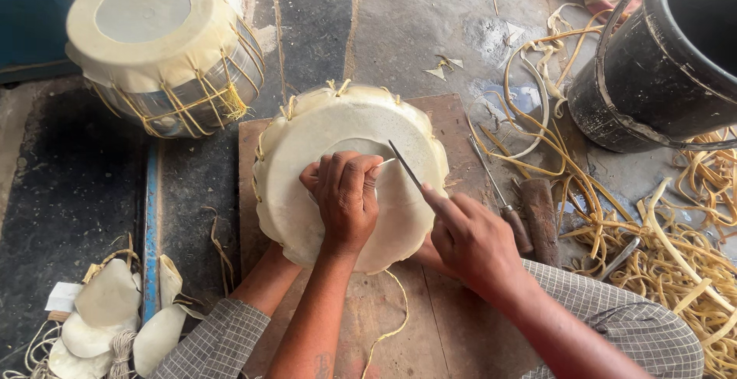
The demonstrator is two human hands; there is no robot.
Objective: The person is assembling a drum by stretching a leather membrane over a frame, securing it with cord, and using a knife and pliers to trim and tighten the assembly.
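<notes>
Pale rawhide drum skin [349, 172], round and laced at its rim with yellowish thong, lying flat on a reddish wooden board [430, 310] in the middle of the view. Pressed down at its centre by the left hand [345, 198], fingers curled onto the hide around the edge of a circular cut. Just to the right, thin knife blade [405, 165] slanting up and to the left, tip on the skin beside the left fingertips. Handle clenched inside the right hand [472, 241], thumb and forefinger pinched close to the blade. Checked sleeves on both forearms at the bottom of the frame.

On the board's right edge, an awl-like tool with a dark wooden handle [510, 214] lying apart from the hands. Beyond it, a loose heap of yellowish rawhide strips [675, 264] spread over the concrete floor. At upper right, a black bucket [652, 64] standing upright. At upper left, a finished drum [165, 45] with laced pale head, tilted, well apart from the board. At lower left, a small pile of cut hide pieces [115, 317] beside a blue strip.
</notes>
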